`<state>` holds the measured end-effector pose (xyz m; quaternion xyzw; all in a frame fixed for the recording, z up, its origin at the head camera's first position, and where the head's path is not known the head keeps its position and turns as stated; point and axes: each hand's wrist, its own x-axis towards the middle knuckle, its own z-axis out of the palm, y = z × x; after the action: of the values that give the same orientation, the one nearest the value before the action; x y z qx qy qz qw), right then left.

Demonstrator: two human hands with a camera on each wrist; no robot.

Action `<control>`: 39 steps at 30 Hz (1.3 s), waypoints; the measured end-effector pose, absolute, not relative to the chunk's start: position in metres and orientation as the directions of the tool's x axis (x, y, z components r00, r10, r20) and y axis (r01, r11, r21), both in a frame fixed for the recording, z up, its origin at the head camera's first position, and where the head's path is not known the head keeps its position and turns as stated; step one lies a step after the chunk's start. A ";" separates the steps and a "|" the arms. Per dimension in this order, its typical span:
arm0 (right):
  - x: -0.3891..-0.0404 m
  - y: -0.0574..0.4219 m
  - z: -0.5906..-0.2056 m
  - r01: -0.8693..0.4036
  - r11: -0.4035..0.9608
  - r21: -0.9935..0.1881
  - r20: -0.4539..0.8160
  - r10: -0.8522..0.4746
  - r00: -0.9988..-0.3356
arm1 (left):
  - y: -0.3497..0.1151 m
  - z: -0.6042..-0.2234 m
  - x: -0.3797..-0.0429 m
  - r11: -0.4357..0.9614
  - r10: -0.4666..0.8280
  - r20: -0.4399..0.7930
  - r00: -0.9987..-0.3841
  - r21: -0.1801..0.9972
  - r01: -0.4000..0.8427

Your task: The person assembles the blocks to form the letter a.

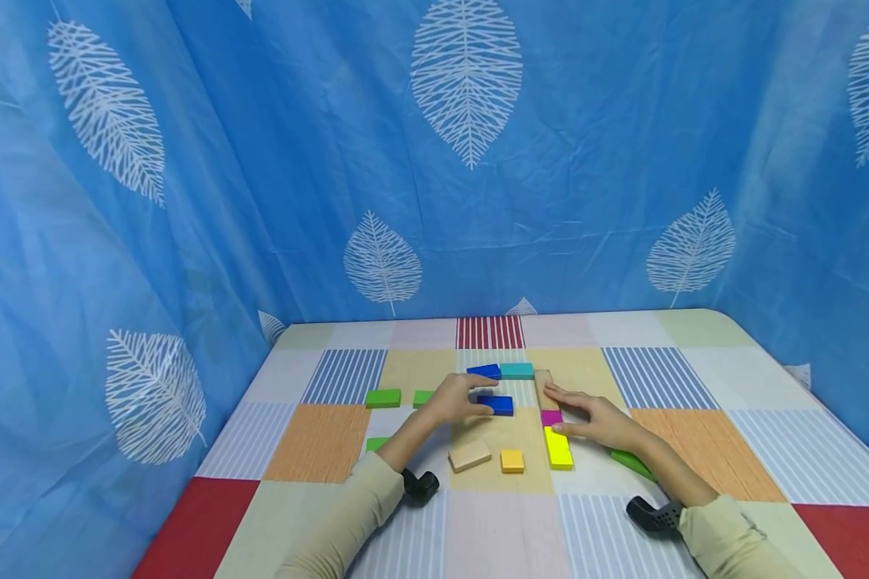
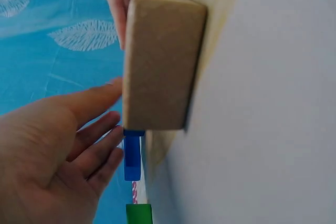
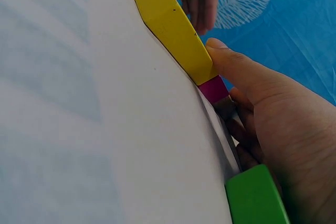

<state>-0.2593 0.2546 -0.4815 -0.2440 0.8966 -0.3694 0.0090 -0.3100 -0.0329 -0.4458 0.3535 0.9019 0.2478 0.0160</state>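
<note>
My left hand (image 1: 455, 399) reaches in with fingers spread over a blue block (image 1: 496, 406); thumb tip lies at that block's left end, whether touching I cannot tell. Behind it a second blue block (image 1: 483, 371) adjoins a teal block (image 1: 517, 371). On the right, a column runs toward me: a plain wooden block (image 1: 546, 391), a small magenta block (image 1: 551, 418) and a yellow block (image 1: 558, 448). My right hand (image 1: 599, 420) rests along this column's right side, fingers extended at the wooden block and thumb by the magenta one.
Nearer me lie a loose wooden block (image 1: 469, 457) and an orange block (image 1: 512, 461). Several green blocks lie about, one (image 1: 383, 398) at the left and another (image 1: 632, 464) beneath the right forearm. A patchwork cloth (image 1: 311, 515) covers the table; blue curtains (image 1: 550, 201) surround it.
</note>
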 end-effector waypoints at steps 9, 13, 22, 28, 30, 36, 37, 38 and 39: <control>-0.260 0.254 -0.480 -0.435 0.601 -0.670 0.166 -0.451 -0.877 | -0.032 -0.447 -0.309 0.637 0.677 0.097 -0.729 0.420 0.647; -0.260 0.254 -0.480 -0.440 0.598 -0.670 0.170 -0.454 -0.875 | -0.031 -0.447 -0.306 0.616 0.681 0.126 -0.722 0.433 0.657; -0.260 0.255 -0.480 -0.435 0.605 -0.666 0.163 -0.451 -0.877 | -0.014 -0.445 -0.289 0.552 0.713 0.174 -0.680 0.458 0.696; -0.261 0.255 -0.480 -0.432 0.611 -0.664 0.161 -0.447 -0.880 | 0.000 -0.447 -0.284 0.586 0.686 0.151 -0.711 0.464 0.664; -0.261 0.255 -0.480 -0.432 0.609 -0.666 0.161 -0.448 -0.879 | 0.002 -0.448 -0.282 0.600 0.680 0.143 -0.719 0.455 0.658; -0.259 0.255 -0.479 -0.433 0.610 -0.664 0.160 -0.450 -0.878 | 0.005 -0.449 -0.281 0.610 0.685 0.146 -0.714 0.419 0.672; -0.259 0.255 -0.479 -0.433 0.611 -0.663 0.160 -0.449 -0.879 | 0.005 -0.449 -0.281 0.607 0.688 0.151 -0.710 0.417 0.677; -0.259 0.255 -0.480 -0.432 0.614 -0.661 0.160 -0.447 -0.880 | 0.005 -0.450 -0.281 0.604 0.690 0.157 -0.707 0.412 0.682; -0.259 0.255 -0.480 -0.430 0.615 -0.660 0.160 -0.445 -0.881 | 0.005 -0.450 -0.280 0.603 0.693 0.160 -0.703 0.408 0.686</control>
<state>-0.2593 0.2551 -0.4796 -0.2436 0.8987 -0.3647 0.0100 -0.2805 0.0051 -0.4495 0.3850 0.8951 0.2247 0.0073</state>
